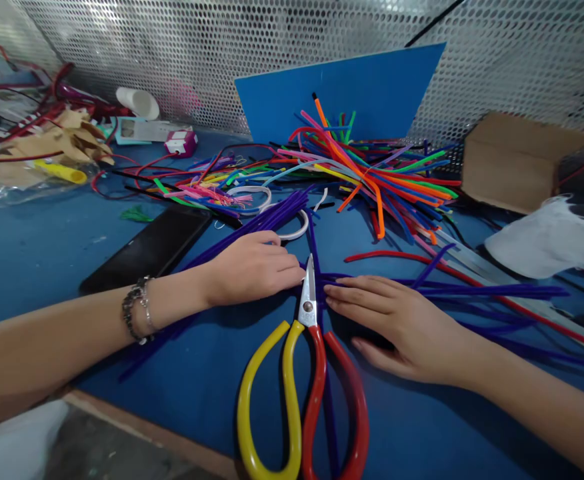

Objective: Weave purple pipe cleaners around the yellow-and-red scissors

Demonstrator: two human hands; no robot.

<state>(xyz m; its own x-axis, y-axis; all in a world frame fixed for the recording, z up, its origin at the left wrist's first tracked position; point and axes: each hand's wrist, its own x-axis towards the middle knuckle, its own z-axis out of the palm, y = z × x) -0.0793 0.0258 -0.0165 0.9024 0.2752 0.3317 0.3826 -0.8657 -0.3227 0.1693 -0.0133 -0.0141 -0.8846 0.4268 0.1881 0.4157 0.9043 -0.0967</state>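
My left hand (pixel 255 268) is closed, its fingers curled at the blade side of the scissors, and seems to pinch a purple pipe cleaner; the fingertips are partly hidden. Under and beyond it lies a bundle of purple pipe cleaners (pixel 285 212). With fingers stretched out, my right hand (pixel 397 327) rests over more purple pipe cleaners (pixel 492 291) that fan out to the right. Between the hands are scissors (pixel 309 307) with one yellow and one red handle. Their blades are together and point away from me. Neither hand holds the scissors.
A heap of many-coloured pipe cleaners (pixel 367 177) lies at the back before a blue board (pixel 342 93). Left of it are a black phone (pixel 147 250) and a white tape roll (pixel 299 227). An open cardboard box (pixel 509 160) and a white bag (pixel 537 237) stand right.
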